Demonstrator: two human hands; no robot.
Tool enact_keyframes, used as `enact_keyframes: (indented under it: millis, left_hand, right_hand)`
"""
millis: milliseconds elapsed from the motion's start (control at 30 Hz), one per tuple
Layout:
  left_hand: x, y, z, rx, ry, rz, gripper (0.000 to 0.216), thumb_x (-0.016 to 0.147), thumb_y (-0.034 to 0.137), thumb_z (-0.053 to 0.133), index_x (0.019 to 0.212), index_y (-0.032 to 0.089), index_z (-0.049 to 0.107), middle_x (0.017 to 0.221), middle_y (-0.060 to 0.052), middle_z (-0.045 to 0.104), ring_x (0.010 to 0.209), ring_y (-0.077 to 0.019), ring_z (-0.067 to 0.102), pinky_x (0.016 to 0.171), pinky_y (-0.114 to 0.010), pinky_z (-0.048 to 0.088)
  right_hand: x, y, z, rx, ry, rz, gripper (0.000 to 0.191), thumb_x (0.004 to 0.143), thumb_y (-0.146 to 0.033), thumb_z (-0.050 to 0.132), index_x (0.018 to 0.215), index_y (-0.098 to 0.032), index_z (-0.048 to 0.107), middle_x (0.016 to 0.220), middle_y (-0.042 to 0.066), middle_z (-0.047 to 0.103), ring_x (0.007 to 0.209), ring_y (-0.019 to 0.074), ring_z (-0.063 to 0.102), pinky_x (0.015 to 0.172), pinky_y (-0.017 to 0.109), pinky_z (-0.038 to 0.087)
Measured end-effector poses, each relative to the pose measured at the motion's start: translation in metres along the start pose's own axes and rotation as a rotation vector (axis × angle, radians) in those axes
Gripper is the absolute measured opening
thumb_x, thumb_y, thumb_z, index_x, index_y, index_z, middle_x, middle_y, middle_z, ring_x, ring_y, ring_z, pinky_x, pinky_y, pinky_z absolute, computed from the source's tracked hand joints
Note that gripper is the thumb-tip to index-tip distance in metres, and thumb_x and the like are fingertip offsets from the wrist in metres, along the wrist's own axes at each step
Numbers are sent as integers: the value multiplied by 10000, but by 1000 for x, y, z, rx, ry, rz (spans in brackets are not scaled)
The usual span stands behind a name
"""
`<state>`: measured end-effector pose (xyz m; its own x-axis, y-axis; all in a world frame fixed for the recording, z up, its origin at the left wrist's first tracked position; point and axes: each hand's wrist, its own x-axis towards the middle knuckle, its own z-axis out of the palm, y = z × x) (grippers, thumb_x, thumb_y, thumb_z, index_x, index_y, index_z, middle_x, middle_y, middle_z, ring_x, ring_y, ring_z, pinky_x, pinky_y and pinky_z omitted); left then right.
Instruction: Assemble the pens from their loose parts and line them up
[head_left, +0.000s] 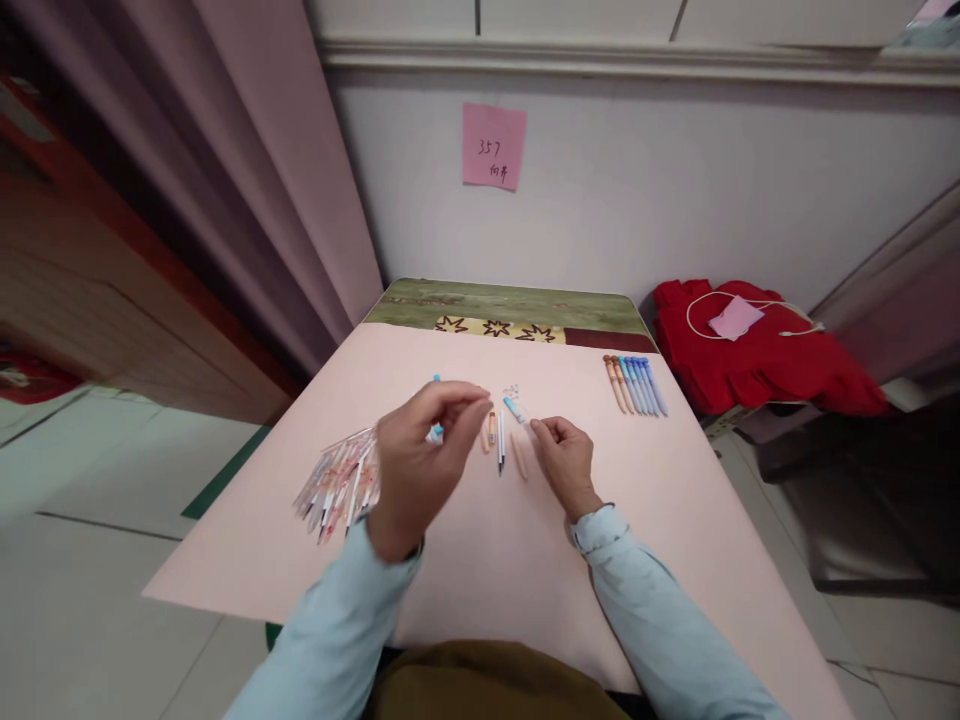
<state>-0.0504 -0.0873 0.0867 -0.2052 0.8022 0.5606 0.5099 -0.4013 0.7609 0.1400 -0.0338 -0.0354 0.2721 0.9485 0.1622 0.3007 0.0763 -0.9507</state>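
My left hand (pixel 427 455) is raised over the table, with thumb and forefinger pinched together at the tips; whatever they hold is too small to make out. Low over the tabletop, my right hand (pixel 566 458) pinches the near end of a short blue-and-white pen barrel (pixel 514 408). Just beyond that barrel lies a little group of small metallic pieces (pixel 511 390), perhaps springs. Between my hands are an orange pen part (pixel 492 430), slim white refills (pixel 501 445) with dark tips and a peach-coloured barrel (pixel 519 456). Blue pieces behind my left hand are partly hidden.
A loose pile of pen parts and refills (pixel 337 485) lies at the left on the pink tabletop (pixel 480 580). Several pens (pixel 636 386) in brown, blue and violet stand in a row at the right. Red cloth (pixel 750 350) with a white cord sits past the right edge.
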Motion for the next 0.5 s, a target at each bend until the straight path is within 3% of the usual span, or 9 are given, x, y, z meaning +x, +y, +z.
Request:
enact_keyframes:
  millis: [133,200,333,500]
  left_hand:
    - [3,-49,22,582,-280,-127,130,875,213,561,789,191,656,821,-49,685,755,-188,620,680,-297,435]
    - [-2,-65,29,737,-335,-175,135,891,240,539,826,198,650,867,-61,686,798,-212,632,658,-303,415]
    - [-11,-74,34,843,-365,-182,159,911,324,537,868,206,635,914,-69,679,850,-236,640,628,-304,392]
    - [-14,-74,39,773,-373,-164,105,908,263,539,856,208,612,913,-55,679,845,-212,637,667,-303,394]
  right_hand:
    - [1,1,0,-4,-5,-12,377,803,-511,620,694,-154,671,574,-34,506,563,118,425,546,231,343]
    - [1,1,-1,-35,-12,-28,376,815,-508,604,699,-158,675,571,-32,516,556,116,435,544,227,343]
    - [-3,-6,-4,-239,-141,-104,331,835,-496,598,727,-195,681,555,-32,559,533,123,488,543,235,331]
    - [-12,-14,-5,-614,-283,-194,230,758,-442,715,772,-229,630,637,-12,638,550,140,521,527,253,259]
